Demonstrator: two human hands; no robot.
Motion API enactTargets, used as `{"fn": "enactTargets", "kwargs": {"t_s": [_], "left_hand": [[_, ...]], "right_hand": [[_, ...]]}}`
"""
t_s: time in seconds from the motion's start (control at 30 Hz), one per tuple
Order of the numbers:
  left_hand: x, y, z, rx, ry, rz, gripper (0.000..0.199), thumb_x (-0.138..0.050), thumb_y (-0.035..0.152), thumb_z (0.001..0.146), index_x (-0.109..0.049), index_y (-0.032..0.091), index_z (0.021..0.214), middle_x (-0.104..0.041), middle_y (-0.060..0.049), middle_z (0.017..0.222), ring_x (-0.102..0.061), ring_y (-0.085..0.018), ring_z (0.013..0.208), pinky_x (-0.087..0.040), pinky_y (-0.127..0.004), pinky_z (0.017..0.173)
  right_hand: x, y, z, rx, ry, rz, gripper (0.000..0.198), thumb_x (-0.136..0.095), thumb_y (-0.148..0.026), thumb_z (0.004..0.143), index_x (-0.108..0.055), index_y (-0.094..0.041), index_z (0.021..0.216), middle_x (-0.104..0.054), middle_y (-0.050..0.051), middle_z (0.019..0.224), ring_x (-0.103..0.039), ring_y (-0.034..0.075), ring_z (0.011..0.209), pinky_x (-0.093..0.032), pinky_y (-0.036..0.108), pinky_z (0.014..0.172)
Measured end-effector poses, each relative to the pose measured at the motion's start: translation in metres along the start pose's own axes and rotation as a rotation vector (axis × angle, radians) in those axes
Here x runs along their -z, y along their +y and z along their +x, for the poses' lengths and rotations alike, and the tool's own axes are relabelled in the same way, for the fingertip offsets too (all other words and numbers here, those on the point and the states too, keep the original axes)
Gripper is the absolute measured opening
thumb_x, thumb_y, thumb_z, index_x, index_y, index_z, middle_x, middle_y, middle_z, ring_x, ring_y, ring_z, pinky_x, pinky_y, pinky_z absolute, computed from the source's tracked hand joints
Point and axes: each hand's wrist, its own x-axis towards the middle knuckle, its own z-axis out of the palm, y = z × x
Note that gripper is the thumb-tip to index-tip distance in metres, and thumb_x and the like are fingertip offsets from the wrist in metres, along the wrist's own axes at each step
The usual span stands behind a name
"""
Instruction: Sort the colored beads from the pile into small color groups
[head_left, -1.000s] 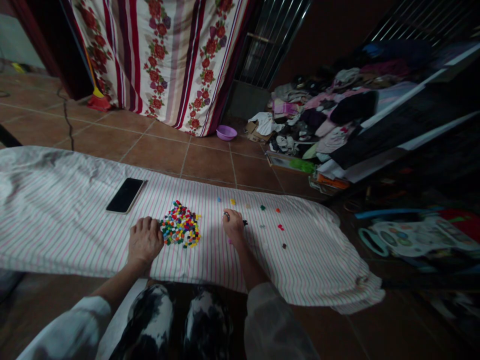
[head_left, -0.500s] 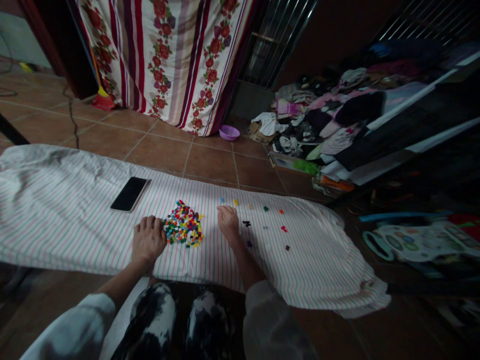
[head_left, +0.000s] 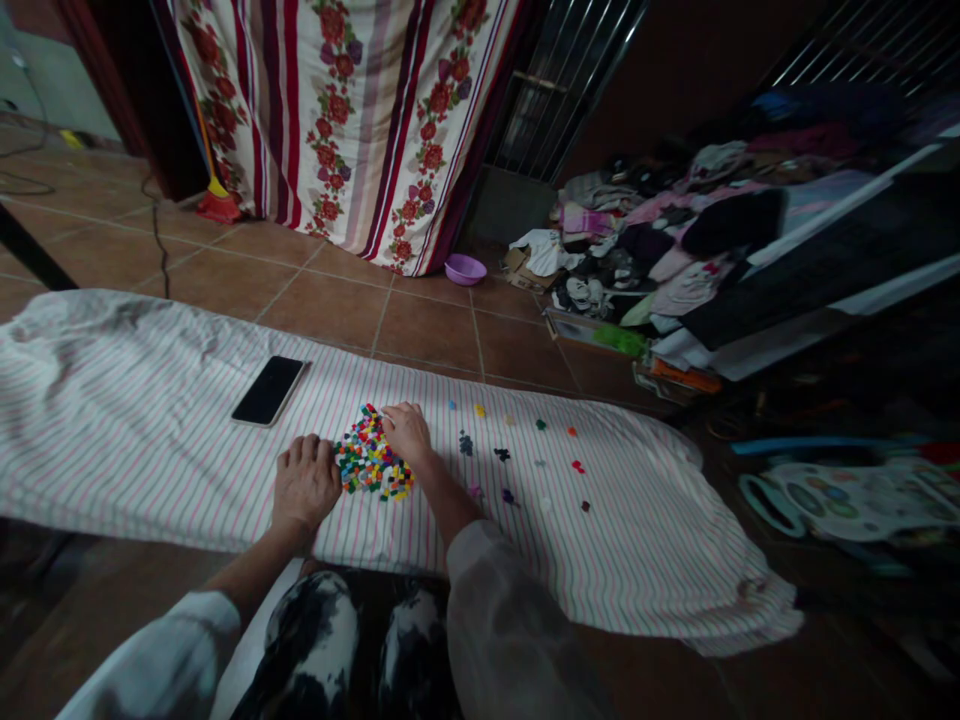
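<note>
A heap of small multicoloured blocks (head_left: 373, 462) lies on the striped cloth (head_left: 637, 540). My left hand (head_left: 306, 482) rests palm down against the heap's left edge, its fingers laid on the cloth. Over the heap's upper right side is my right hand (head_left: 409, 432), fingers bent and pressed together; what they hold, if anything, is hidden. To the right, several small colour groups sit apart, among them grey pieces (head_left: 466, 443), black pieces (head_left: 502, 455), yellow pieces (head_left: 480, 410), red pieces (head_left: 577, 467) and dark purple pieces (head_left: 508, 496).
A phone (head_left: 268, 391) lies left of the heap. Beyond the cloth, a purple basin (head_left: 465, 269) stands on the tiled floor near a floral curtain (head_left: 337, 120). Piled clothes (head_left: 600, 230) lie at the back right, and a broom (head_left: 217, 205) leans at the back left.
My right hand has moved left from the sorted groups to the heap, uncovering the grey pieces. My left hand stays beside the heap. The whole view has shifted slightly.
</note>
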Motion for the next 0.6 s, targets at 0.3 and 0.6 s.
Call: {"fn": "enactTargets", "kwargs": {"t_s": [0.3, 0.6], "left_hand": [[0.001, 0.0, 0.0, 0.013, -0.019, -0.014, 0.022, -0.039, 0.026, 0.087, -0.057, 0.017, 0.097, -0.057, -0.012, 0.105, -0.047, -0.027, 0.102, -0.034, -0.041, 0.081], [0.002, 0.001, 0.0, 0.004, -0.014, -0.01, 0.022, -0.038, 0.025, 0.087, -0.056, 0.017, 0.096, -0.057, -0.012, 0.102, -0.047, -0.028, 0.1, -0.033, -0.04, 0.08]], "right_hand": [[-0.007, -0.005, 0.006, -0.015, 0.044, 0.053, 0.019, -0.055, -0.021, 0.087, -0.073, -0.025, 0.091, -0.067, 0.006, 0.096, -0.053, 0.02, 0.098, -0.039, 0.03, 0.087], [-0.013, -0.004, 0.005, -0.045, 0.105, 0.155, 0.013, -0.058, -0.018, 0.08, -0.068, -0.023, 0.087, -0.07, 0.002, 0.093, -0.057, 0.018, 0.095, -0.041, 0.029, 0.088]]}}
